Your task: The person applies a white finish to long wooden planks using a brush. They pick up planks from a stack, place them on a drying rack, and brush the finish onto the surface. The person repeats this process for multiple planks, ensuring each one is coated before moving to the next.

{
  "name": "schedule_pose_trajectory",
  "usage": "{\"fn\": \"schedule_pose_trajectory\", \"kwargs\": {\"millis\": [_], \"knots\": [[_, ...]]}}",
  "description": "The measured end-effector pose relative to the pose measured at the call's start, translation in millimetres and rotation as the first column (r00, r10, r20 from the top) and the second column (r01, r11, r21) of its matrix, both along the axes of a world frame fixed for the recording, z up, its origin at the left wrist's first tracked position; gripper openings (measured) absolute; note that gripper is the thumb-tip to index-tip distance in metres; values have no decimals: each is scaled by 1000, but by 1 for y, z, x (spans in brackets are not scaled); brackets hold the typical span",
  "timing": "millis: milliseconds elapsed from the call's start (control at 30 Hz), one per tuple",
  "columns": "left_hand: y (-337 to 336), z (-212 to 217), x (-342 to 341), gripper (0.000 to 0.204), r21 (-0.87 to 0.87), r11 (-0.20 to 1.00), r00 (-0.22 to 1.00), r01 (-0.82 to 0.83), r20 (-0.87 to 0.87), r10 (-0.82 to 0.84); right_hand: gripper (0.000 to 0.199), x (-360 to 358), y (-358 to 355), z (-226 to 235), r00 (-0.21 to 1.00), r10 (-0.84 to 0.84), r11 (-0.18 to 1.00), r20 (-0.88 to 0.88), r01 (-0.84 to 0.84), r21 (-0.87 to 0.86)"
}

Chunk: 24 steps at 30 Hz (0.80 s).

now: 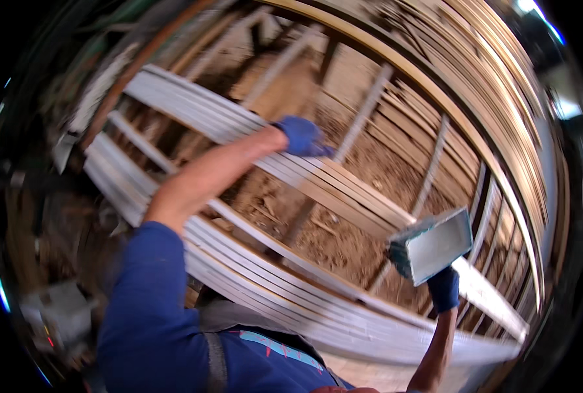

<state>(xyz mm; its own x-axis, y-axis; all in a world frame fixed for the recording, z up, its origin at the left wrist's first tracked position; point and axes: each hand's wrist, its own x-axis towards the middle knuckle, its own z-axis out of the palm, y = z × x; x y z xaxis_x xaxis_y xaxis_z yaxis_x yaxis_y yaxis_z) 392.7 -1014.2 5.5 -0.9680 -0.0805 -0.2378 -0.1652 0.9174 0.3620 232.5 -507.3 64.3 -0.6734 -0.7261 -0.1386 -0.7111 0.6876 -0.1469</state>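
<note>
My left hand [298,136], in a blue glove, is over a row of narrow wooden boards [363,196] laid side by side. Its fingers look curled down at the boards; what they hold, if anything, is hidden and blurred. Left of this hand the boards are white-coated [199,108]; to its right their faces show bare wood. In a dark blue glove, my right hand [444,288] grips a rectangular open container [441,247] from below. The container is tilted, with a whitish inside and a stained green outer wall.
Nearer my body lies another row of white-coated boards [272,285]. Cross bars [363,114] support the boards above a dirt floor [330,242] strewn with debris. Long bare strips [488,59] are stacked at the far right. A grey box-like object [62,314] stands at lower left.
</note>
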Motion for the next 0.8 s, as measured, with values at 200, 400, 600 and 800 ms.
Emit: {"fn": "schedule_pose_trajectory", "kwargs": {"millis": [200, 400, 600, 800], "knots": [[-12, 14, 35, 64, -129, 983, 981, -133, 122, 149, 18, 14, -166, 8, 880, 469, 772, 73, -448, 451], [-80, 96, 228, 42, 124, 838, 755, -532, -380, 535, 19, 57, -297, 10, 817, 568, 783, 96, -573, 242], [-67, 76, 509, 34, 665, 506, -14, -549, -613, 790, 26, 181, -504, -3, 687, 707, 681, 168, -725, 102], [33, -12, 564, 40, 703, 113, -413, -702, -531, 739, 39, 287, -689, -41, 548, 826, 561, 128, -784, -266]]}}
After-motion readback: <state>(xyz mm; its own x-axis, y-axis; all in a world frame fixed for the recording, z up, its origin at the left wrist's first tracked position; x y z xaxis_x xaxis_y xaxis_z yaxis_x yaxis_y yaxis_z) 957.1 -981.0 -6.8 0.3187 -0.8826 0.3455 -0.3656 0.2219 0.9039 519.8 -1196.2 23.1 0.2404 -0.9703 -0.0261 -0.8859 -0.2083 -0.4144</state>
